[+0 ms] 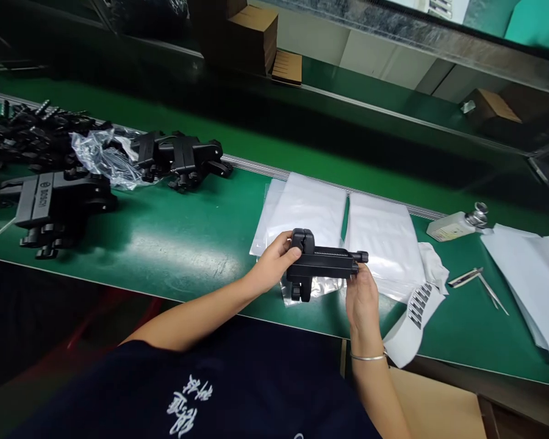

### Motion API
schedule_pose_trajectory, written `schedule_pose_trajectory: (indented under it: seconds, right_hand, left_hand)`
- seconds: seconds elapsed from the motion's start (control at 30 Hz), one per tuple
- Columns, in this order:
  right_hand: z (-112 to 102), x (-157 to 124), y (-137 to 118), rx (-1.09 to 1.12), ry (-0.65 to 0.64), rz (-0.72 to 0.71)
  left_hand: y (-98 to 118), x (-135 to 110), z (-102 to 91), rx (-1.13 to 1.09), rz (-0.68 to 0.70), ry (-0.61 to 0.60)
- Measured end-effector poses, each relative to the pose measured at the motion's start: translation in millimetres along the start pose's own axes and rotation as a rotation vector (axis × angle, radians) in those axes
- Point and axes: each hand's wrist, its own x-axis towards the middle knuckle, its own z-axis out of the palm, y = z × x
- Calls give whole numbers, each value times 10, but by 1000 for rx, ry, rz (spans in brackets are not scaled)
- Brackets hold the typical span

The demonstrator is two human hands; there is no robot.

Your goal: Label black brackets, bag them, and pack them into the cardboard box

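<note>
A black plastic clamp-like bracket point(322, 265) is held level above the front of the green bench point(201, 231). My left hand point(274, 263) is closed round its left end, thumb on top by the upright jaw. At the other end, my right hand point(362, 296) grips it near the small knob; some of those fingers are hidden behind the part. Beneath and behind it lie two stacks of clear plastic bags, a left stack point(308, 207) and a right stack point(382, 238). A strip of black-and-white labels point(418, 308) curls beside my right wrist.
More black brackets point(55, 204) and a heap of black parts point(32, 137) lie at the left, beside crumpled plastic point(107, 158). To the right are a bottle point(452, 227), tweezers point(489, 289) and white sheets point(531, 280). A metal-edged shelf point(416, 39) crosses above.
</note>
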Motion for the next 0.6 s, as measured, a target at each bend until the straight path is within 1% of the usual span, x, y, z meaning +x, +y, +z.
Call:
schedule_pose_trajectory:
  seconds: [0.07,0.17,0.2,0.23,0.3,0.37,0.43,0.47,0.5,0.53,0.6]
  right_hand:
    - [-38,27,18,-5,-9,13]
    - [-49,77,37,-23,25,3]
    - [-44,86,33,-43,29,-5]
    - [-37,86,24,-79,26,-16]
    - [-19,44,-6,-185,-12,-64]
    - [10,-58,-32,-328,-94,-173]
    - [58,-198,-30,-520,-220,-367]
    - [88,-269,-18,-624,-287,-481]
    - [118,-334,-1,-721,-346,-590]
    - [146,-387,17,-799,-390,-681]
    - [181,-453,35,-877,-427,-789]
  left_hand:
    - [-6,3,-9,-9,-17,13]
    - [-13,-7,-3,-41,-5,-21]
    - [-14,-4,1,-60,-4,-15]
    - [-16,5,3,-84,-10,8]
    - [-20,53,-3,-156,-67,106]
    - [-16,135,-20,-271,-173,264]
    - [6,231,-34,-412,-272,424]
    - [23,275,-36,-478,-303,477]
    - [43,312,-33,-534,-323,504]
    - [64,341,-26,-579,-335,505]
    - [98,372,1,-631,-355,466]
